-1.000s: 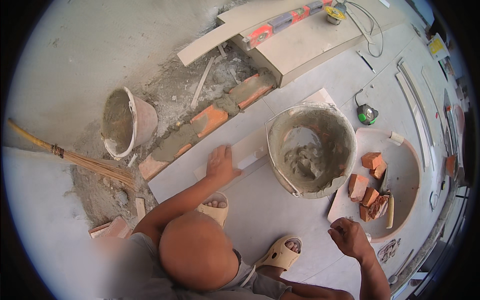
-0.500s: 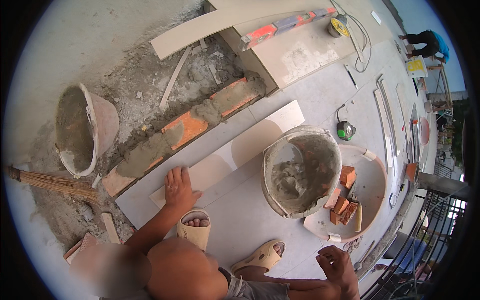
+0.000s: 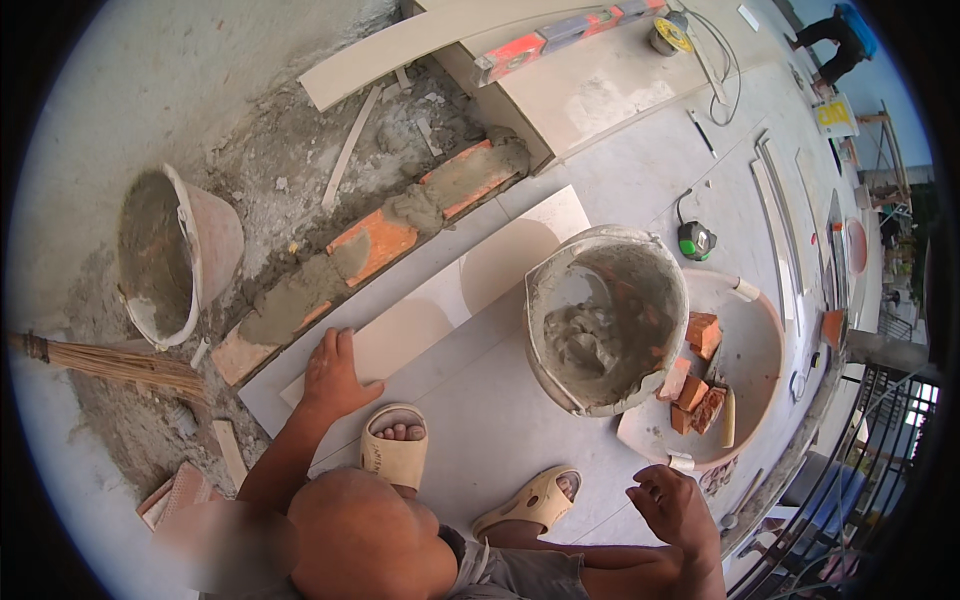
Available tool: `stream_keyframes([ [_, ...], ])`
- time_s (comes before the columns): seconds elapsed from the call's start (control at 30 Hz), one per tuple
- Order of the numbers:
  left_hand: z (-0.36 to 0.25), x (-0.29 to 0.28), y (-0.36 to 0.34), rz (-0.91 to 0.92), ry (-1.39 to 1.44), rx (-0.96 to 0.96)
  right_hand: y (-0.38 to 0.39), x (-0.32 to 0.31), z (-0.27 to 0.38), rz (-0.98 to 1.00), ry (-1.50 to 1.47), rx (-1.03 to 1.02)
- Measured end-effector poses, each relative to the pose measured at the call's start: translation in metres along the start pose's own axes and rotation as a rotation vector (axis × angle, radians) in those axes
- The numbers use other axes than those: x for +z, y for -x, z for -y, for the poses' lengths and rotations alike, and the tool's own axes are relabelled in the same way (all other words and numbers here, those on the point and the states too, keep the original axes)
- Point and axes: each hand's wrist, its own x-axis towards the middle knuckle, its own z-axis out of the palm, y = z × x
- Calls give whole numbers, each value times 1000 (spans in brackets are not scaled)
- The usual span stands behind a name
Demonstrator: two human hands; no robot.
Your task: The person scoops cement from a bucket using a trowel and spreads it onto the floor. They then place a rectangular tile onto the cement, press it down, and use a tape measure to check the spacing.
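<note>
My left hand [image 3: 342,378] rests with fingers apart on the near end of a long cream tile strip [image 3: 400,340], beside a row of mortar-smeared bricks [image 3: 375,245]. My right hand [image 3: 668,505] is raised at the lower right with curled fingers; what they hold, if anything, is hidden. A bucket of wet mortar [image 3: 575,335] stands over the tile's far side. Beside it, a wide shallow pan [image 3: 760,390] holds several broken brick pieces [image 3: 705,335] and a trowel with a pale wooden handle [image 3: 728,420].
A second bucket [image 3: 205,260] and straw broom [image 3: 120,365] lie left. A spirit level [image 3: 550,40], grinder [image 3: 668,40] and cable rest on the step. A tape measure [image 3: 695,240], tile strips and railing [image 3: 880,430] are right. A co-worker [image 3: 840,45] bends in the background.
The view has shifted, bringing a co-worker and railing into sight. My left hand stays on the tile, now appearing further left. My right hand remains curled and appears lower in the picture.
</note>
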Motion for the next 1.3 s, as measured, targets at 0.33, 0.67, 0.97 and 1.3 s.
stream_keyframes([
  [0.33,6,-35,25,83,29,-57,2,-4,-3,69,-38,-23],
  [0.67,54,-30,118,-88,278,-77,-13,30,20,322,-142,-167],
  [0.97,0,-53,78,-130,1115,16,-107,96,179,115,-283,-763],
  [1.3,-94,-59,4,53,1452,327,-110,69,228,-184,-684,-557],
])
